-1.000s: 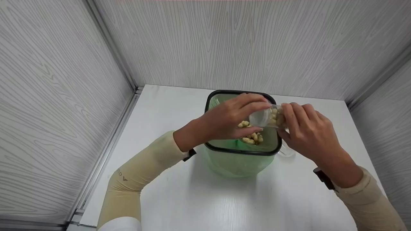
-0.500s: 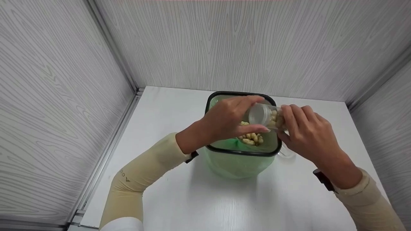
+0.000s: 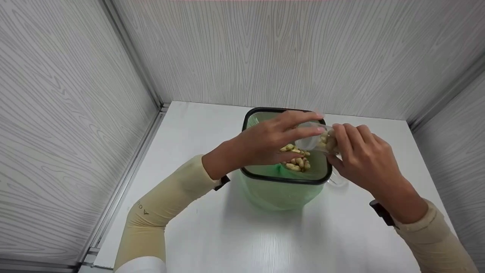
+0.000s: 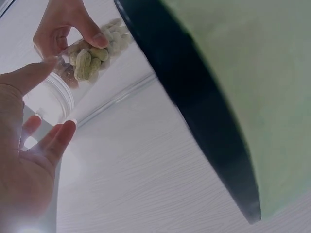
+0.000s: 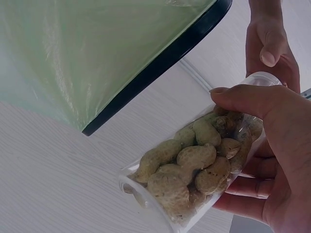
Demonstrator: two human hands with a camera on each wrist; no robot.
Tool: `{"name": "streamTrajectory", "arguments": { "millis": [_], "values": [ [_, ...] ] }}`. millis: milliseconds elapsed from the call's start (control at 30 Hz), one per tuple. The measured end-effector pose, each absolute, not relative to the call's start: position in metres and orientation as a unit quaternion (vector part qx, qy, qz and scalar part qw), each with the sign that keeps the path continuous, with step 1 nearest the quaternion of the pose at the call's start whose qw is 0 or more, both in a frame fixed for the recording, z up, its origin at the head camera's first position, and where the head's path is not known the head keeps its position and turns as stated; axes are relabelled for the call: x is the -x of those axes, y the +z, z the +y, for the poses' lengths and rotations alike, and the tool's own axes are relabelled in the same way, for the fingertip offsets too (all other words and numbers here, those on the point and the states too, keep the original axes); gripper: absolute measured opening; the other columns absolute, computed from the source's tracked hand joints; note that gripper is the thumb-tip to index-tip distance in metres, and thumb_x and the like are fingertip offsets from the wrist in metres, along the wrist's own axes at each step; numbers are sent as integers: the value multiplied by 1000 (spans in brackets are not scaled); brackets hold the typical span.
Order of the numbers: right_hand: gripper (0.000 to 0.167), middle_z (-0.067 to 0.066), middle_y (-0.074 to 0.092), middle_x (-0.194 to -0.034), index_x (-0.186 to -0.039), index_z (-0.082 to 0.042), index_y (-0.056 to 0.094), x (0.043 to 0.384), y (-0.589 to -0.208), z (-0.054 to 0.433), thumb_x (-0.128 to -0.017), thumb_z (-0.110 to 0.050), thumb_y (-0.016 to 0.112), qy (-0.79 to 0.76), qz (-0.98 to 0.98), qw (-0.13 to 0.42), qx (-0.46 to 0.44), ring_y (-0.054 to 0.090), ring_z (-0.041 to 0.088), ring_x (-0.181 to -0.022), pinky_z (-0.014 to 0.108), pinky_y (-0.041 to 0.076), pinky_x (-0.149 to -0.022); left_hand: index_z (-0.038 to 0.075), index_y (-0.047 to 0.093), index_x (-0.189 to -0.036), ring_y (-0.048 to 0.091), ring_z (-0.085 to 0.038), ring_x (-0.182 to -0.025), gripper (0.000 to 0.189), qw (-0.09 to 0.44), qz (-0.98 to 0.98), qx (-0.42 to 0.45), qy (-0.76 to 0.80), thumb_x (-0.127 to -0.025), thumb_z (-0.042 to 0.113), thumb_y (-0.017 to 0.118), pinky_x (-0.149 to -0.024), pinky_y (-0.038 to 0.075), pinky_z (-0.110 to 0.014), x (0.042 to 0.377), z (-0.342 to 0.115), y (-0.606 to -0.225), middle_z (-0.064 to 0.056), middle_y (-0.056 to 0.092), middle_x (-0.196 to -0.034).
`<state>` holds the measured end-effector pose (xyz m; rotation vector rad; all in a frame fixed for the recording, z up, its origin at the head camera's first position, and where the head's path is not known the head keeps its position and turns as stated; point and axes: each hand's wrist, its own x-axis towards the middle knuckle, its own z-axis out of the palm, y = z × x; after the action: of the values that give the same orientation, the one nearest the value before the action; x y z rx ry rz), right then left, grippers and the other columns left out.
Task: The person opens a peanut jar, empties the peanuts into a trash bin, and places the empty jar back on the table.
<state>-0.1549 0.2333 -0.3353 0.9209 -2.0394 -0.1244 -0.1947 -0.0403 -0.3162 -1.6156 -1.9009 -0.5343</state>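
We grip the jar [image 5: 197,162] in our right hand [image 3: 365,157], its other end between the spread fingers of our left hand [image 3: 261,140]. Beneath the left hand, the bin [image 3: 282,195] raises its black rim [image 3: 288,180] around peanuts [image 3: 297,165]; tabletop [image 3: 193,125] opens out to its left

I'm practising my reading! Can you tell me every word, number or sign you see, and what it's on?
"A" and "O": on the left sleeve.
One more mark beside them: too small to read.
I see no writing on the jar or bin.
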Motion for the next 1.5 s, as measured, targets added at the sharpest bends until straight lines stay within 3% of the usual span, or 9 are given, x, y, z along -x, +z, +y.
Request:
{"name": "streamTrajectory", "arguments": {
  "millis": [200,333,700,1067,1300,1500],
  "values": [
    [60,24,69,-95,-120,12,60,155,-335,233,-73,-13,88,-47,-821,430,-373,63,39,-72,45,57,-55,10,57,-141,57,-27,-136,38,305,-697,619,-192,-104,19,60,-118,43,-28,197,-39,-317,-15,57,-147],
    [57,24,68,-95,-120,12,60,156,-336,234,-75,-12,85,-43,-819,432,-374,63,39,-72,45,57,-55,9,59,-139,58,-27,-134,37,291,-705,616,-195,-103,17,62,-116,45,-28,197,-40,-317,-14,59,-146],
    [55,24,68,-98,-122,12,60,156,-334,234,-76,-10,81,-48,-816,436,-378,62,39,-72,45,57,-54,3,59,-142,61,-24,-132,53,265,-746,577,-203,-100,33,68,-113,48,-27,194,-39,-314,-14,63,-141],
    [64,23,68,-99,-124,11,60,155,-331,234,-72,-11,89,-48,-817,435,-374,64,39,-74,47,58,-58,-3,61,-137,69,-22,-122,63,280,-759,542,-226,-96,44,71,-103,54,-24,193,-34,-315,-15,67,-133],
    [64,24,69,-99,-124,11,60,158,-331,234,-73,-12,90,-48,-818,436,-372,64,40,-74,47,59,-58,-3,54,-144,63,-24,-132,74,274,-774,526,-222,-97,54,64,-111,49,-27,193,-33,-315,-15,63,-143],
    [69,25,69,-101,-125,11,59,161,-332,236,-71,-14,93,-52,-822,432,-368,65,41,-76,48,59,-60,4,52,-148,53,-28,-143,65,296,-746,559,-206,-99,44,67,-121,39,-28,196,-36,-317,-18,54,-153]
  ]
}}
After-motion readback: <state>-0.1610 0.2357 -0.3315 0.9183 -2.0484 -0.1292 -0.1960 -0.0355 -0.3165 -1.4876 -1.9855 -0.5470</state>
